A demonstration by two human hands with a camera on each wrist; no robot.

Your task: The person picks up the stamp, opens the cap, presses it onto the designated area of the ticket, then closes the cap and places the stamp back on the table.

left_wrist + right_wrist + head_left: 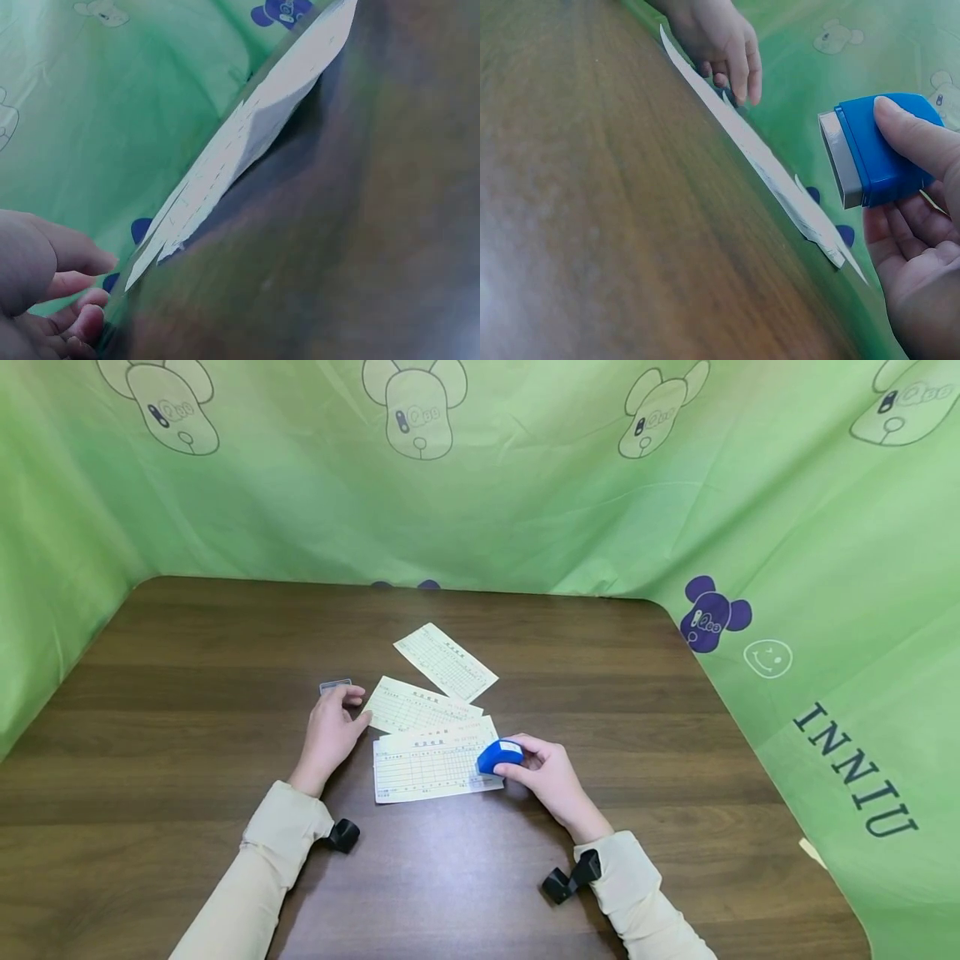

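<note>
My right hand (pixel 553 781) grips a blue stamp (pixel 498 755) between thumb and fingers, over the right end of the nearest printed slip (pixel 420 774). In the right wrist view, the pale base of the stamp (pixel 892 150) points toward the slips and stands apart from them. My left hand (pixel 330 737) is beside the left corner of a second slip (pixel 408 703), fingers loosely bent and holding nothing. A small flat item with a dark edge (pixel 334 684) lies by its fingertips, partly hidden. The nearest slip overlaps another sheet beneath it.
A third printed slip (pixel 447 660) lies at an angle farther back, its near end by the second slip. All lie on a brown wooden table (pixel 225 693). A green patterned cloth (pixel 525 527) hangs along the back and sides. Black straps with small cameras (pixel 558 885) are on both wrists.
</note>
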